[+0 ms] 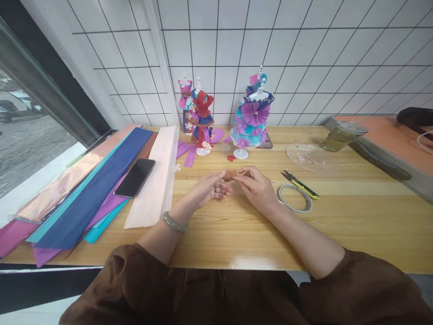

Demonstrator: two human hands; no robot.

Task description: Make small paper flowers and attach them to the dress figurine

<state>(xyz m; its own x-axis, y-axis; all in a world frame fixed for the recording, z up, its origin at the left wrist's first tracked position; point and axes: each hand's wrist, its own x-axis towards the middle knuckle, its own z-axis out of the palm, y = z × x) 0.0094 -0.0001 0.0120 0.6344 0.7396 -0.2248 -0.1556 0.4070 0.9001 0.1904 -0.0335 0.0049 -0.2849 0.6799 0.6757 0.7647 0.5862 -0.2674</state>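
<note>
Between my two hands is a small piece of brown paper (230, 175), held above the wooden table. My left hand (211, 187) pinches its left end between thumb and fingers, palm partly turned up. The fingertips of my right hand (255, 186) close on its right end. Just beyond lies a red paper flower (231, 158). Farther back stand small dress forms clothed in coloured paper: a red and blue one (203, 117) and a turquoise one (252, 119) with a purple pleated rosette.
Strips of coloured paper (98, 189) and a black phone (135, 178) lie on the left. To the right are a roll of tape (295, 198), yellow-and-black thread snips (299, 184), a clear plate (309, 158) with small bits, and a tilted cup (343, 136). A tiled wall closes the back.
</note>
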